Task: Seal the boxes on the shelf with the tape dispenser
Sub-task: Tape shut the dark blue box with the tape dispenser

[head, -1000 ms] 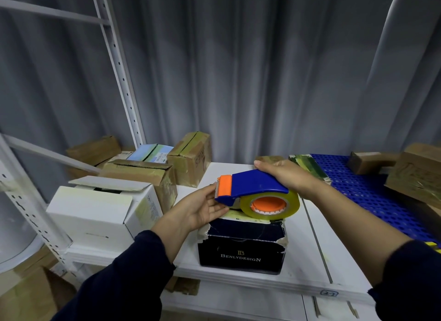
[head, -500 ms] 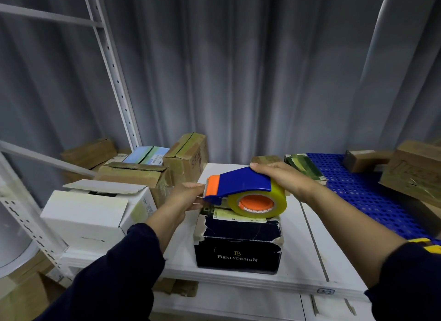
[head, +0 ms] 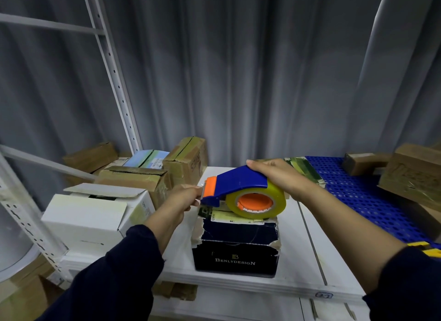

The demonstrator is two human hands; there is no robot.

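A dark blue box marked BENLYDESIGN, with torn top edges, stands at the front of the white shelf. Resting on its top is a blue and orange tape dispenser with a yellowish tape roll. My right hand grips the dispenser from above and behind. My left hand pinches at the dispenser's orange front end, where the tape end comes out; the tape itself is hard to see.
A white box with a raised flap stands at the left, with several brown cardboard boxes behind it. A perforated upright post rises at the left. To the right lies a blue perforated shelf with more brown boxes.
My left hand has turned from lying open beside the box to pinching at the dispenser's front. The dispenser stays on the box top.
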